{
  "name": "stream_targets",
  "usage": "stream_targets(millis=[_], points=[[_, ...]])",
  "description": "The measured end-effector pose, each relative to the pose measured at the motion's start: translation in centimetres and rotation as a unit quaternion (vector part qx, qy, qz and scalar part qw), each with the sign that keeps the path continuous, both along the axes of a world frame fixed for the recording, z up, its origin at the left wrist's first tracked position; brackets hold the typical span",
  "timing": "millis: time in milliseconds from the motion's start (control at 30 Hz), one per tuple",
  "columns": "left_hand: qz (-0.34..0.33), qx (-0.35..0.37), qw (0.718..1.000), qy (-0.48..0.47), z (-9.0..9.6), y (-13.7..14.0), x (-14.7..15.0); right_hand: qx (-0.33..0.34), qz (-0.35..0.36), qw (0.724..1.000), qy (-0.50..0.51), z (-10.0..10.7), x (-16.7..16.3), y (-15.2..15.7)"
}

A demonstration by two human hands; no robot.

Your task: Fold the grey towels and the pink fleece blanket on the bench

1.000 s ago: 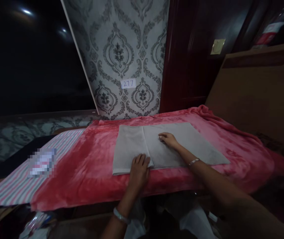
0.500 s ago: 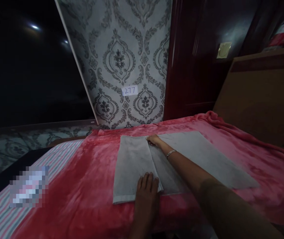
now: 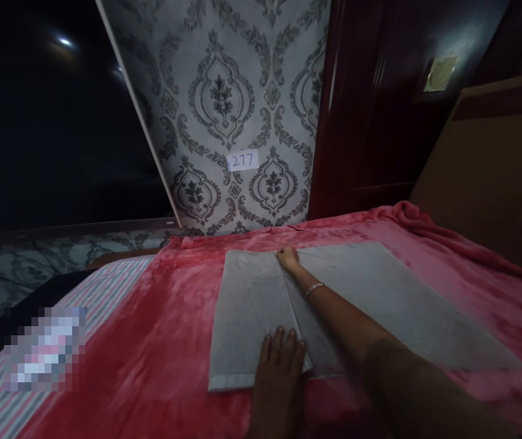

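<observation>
A light grey cloth (image 3: 371, 299) lies spread flat, with its left part folded over into a flap whose edge runs from far to near. My left hand (image 3: 282, 360) rests palm down, fingers stretched out, on the near end of that flap beside its edge. At the far end of the same edge is my right hand (image 3: 287, 257), fingers closed on the cloth's corner. A thin bracelet (image 3: 316, 288) circles the right wrist.
Under the cloth spreads a red plush blanket (image 3: 151, 341), bunched at the far right. Striped fabric (image 3: 110, 286) and a blurred-out item (image 3: 46, 353) lie left. Behind stand a dark screen (image 3: 60, 122), a patterned wall with a "277" label (image 3: 243, 160), and a large cardboard piece (image 3: 494, 158).
The view has shifted slightly, so the cloth appears a little larger and farther right. Both hands stay at the ends of the flap's edge, with little movement against the cloth.
</observation>
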State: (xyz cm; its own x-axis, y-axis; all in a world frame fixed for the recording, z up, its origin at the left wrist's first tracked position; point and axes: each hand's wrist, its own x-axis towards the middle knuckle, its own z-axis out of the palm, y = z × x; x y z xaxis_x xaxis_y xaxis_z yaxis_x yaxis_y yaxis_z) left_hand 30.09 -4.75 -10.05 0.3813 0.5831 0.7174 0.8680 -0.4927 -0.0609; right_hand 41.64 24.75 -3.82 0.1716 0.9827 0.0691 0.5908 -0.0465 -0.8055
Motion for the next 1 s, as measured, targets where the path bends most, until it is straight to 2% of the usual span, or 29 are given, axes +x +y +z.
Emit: stream_targets(millis=[300, 433, 500, 767, 900, 1000], points=[[-0.031, 0.006, 1.000, 0.001, 0.2, 0.4, -0.5, 0.028, -0.018, 0.997, -0.063, -0.6, -0.3, -0.3], [-0.013, -0.041, 0.999, -0.004, 0.3, 0.8, 0.0, 0.050, -0.016, 0.996, -0.070, -0.7, -0.3, -0.5], [-0.004, -0.039, 0.999, -0.017, 0.3, 0.7, 0.4, 0.053, -0.014, 0.996, -0.074, -0.7, -0.3, -0.5], [-0.029, -0.071, 0.997, 0.008, 0.2, 0.2, -0.1, 0.027, 0.000, 0.996, -0.081, 0.2, 0.1, -0.1], [-0.019, -0.078, 0.997, 0.000, -0.1, 0.2, 0.1, 0.016, -0.002, 0.995, -0.096, 0.6, -0.1, -0.4], [-0.018, -0.100, 0.995, 0.006, 0.6, -0.3, 0.3, 0.012, -0.008, 0.993, -0.115, 1.0, -0.2, -1.1]])
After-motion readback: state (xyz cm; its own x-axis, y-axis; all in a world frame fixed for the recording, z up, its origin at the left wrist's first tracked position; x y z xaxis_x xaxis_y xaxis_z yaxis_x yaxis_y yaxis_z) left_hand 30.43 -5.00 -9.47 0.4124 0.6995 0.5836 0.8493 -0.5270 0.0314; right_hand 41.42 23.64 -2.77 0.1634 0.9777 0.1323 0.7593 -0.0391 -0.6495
